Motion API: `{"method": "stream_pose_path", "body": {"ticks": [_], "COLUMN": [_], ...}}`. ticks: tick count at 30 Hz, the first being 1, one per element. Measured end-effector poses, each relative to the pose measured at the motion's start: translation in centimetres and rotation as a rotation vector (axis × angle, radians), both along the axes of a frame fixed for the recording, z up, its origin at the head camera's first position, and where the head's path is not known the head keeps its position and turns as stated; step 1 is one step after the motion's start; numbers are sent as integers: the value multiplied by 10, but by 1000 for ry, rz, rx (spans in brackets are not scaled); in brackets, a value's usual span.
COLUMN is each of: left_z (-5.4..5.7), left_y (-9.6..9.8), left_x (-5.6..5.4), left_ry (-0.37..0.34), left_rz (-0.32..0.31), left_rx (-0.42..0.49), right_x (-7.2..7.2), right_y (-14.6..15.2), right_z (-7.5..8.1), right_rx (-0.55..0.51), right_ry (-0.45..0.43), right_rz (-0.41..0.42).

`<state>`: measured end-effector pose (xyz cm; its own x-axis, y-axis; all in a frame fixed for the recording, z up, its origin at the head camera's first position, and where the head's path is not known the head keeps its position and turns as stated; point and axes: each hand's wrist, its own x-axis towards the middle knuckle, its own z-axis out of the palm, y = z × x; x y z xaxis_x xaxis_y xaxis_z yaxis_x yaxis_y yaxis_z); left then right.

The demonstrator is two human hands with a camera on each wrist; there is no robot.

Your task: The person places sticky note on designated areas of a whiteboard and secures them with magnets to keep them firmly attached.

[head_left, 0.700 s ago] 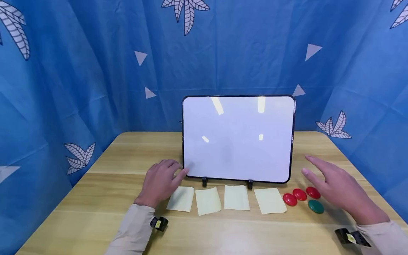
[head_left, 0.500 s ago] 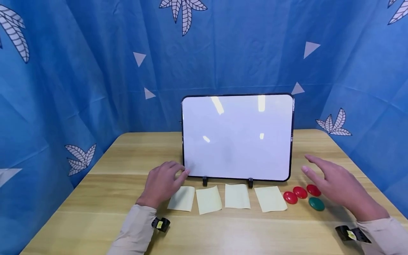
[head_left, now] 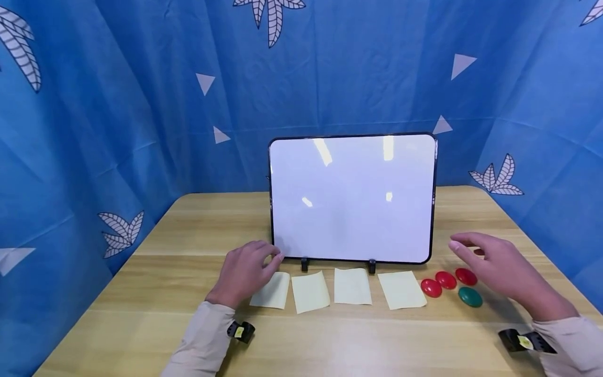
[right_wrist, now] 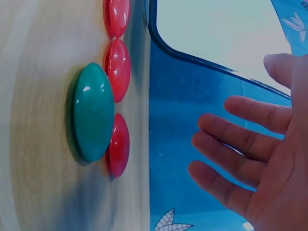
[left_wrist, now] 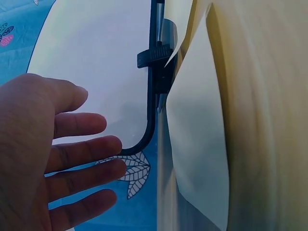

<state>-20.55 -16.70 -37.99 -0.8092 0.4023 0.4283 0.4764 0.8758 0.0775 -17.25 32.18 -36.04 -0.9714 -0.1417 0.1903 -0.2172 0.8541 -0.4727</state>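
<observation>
My left hand [head_left: 247, 272] hovers beside the lower left corner of a black-framed whiteboard [head_left: 353, 209], its fingers loosely spread and holding nothing in the left wrist view. Under its thumb side lies a pale yellow sticky note [head_left: 273, 293], partly hidden by the hand in the head view. On the right, my right hand [head_left: 504, 269] is held above the table with relaxed fingers and nothing in its grasp. Close to it lie three glossy red domed discs [head_left: 446, 279] and a larger-looking green domed disc [right_wrist: 94, 113], like whiteboard magnets.
Several more sticky notes [head_left: 352, 286] lie in a row before the whiteboard. Two black feet [head_left: 304, 264] support the board upright on the wooden table [head_left: 330, 345]. A blue patterned curtain [head_left: 358, 63] hangs behind and at both sides.
The head view has shifted slightly, so the board sits a little higher. My right index finger and thumb have drawn a bit closer together. The left hand stays nearly where it was.
</observation>
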Motion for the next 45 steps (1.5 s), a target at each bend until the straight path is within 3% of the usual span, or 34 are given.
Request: {"method": "stream_pose_path", "body": {"ticks": [14, 26, 33, 45], "left_z": [-1, -1, -3, -2], "left_y": [9, 7, 0, -4], "left_x": [2, 0, 1, 1], "left_ry": [-85, -140, -183, -313], "left_rz": [-53, -60, -41, -28], "left_rx": [33, 13, -3, -34], "right_x": [-1, -2, -6, -2], "right_y": [8, 13, 11, 13], "right_z": [3, 7, -2, -14], "right_rx": [42, 87, 79, 76], "right_ry": [-48, -94, -156, -148], "right_rz": [17, 25, 20, 34]}}
